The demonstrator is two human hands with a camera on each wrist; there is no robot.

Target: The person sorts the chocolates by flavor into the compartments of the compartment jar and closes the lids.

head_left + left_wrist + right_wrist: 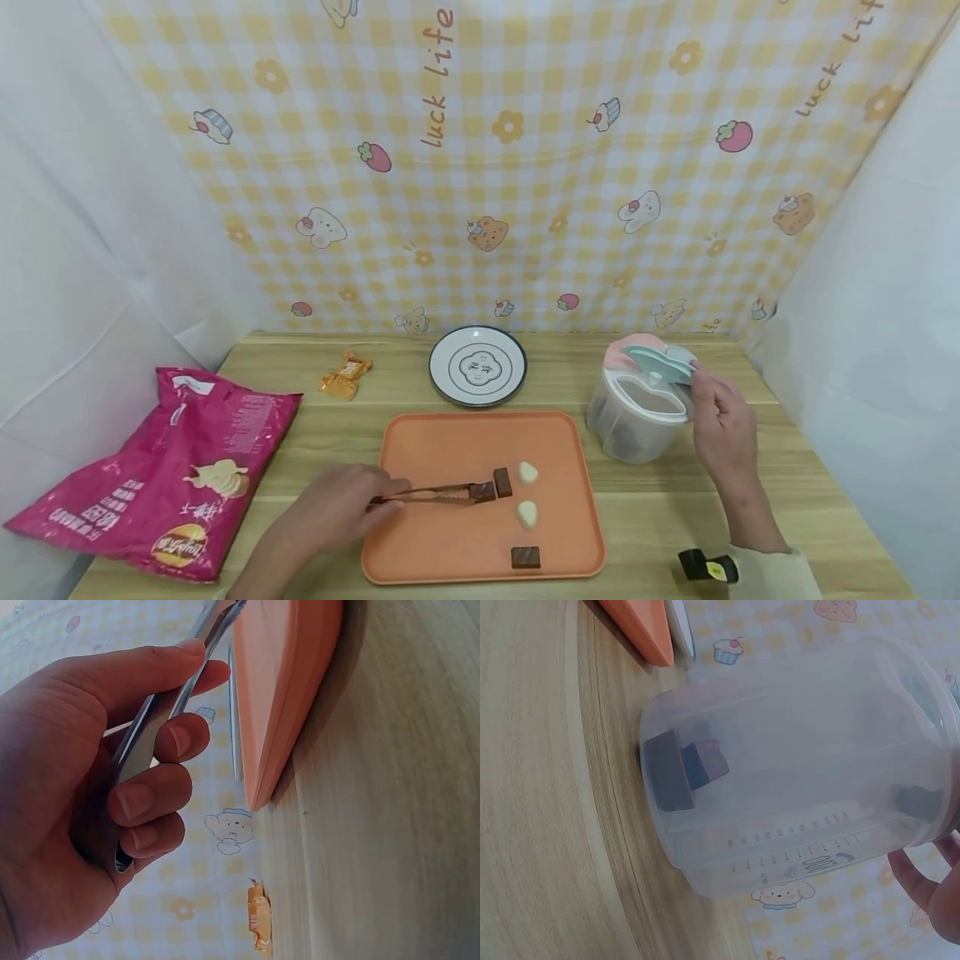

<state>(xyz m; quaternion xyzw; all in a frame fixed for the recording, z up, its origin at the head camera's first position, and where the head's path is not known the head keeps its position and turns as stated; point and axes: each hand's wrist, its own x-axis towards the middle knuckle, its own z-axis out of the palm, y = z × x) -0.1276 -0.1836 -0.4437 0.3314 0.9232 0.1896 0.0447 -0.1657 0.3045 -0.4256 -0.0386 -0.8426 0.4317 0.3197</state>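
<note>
My left hand (341, 504) grips metal tongs (431, 494) whose tips pinch a brown chocolate piece (483, 491) on the orange tray (420, 450). In the left wrist view the fingers (142, 799) curl round the tongs' handle (154, 724) beside the tray's edge (281, 697). A second brown piece (502, 482), two white candies (528, 472) (528, 513) and another brown piece (525, 557) lie on the tray. My right hand (722, 421) holds the raised flip lid (663, 363) of a clear plastic jar (637, 412). Dark chocolate pieces (682, 769) sit inside the jar (795, 765).
A white plate (477, 365) with a dark rim stands behind the tray. An orange wrapped candy (345, 375) lies left of it, and a pink chip bag (165, 475) covers the table's left end. Checked cloth hangs behind the wooden table (795, 500).
</note>
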